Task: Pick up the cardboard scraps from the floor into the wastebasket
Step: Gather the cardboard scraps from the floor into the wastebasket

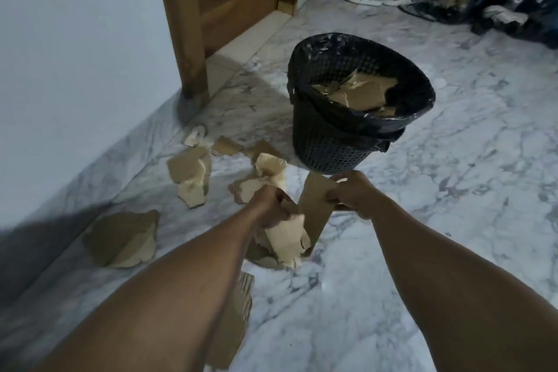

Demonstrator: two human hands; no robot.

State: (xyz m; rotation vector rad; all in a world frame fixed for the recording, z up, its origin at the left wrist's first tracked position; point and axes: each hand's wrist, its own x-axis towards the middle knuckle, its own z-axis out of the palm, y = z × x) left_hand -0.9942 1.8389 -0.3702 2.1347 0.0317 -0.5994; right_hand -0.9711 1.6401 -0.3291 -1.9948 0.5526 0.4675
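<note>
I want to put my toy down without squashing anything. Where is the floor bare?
The marble floor is bare right of the wastebasket and beside the right hand, which holds a flat cardboard piece. Crowded: between wall and wastebasket, cardboard scraps lie around the left hand, which grips torn pieces.

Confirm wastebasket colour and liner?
Black mesh wastebasket with a black plastic liner, clearest in the head view.

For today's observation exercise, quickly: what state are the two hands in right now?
The left hand is closed, gripping a torn cardboard scrap.
The right hand is closed, pinching a flat cardboard piece by its upper edge.
</note>
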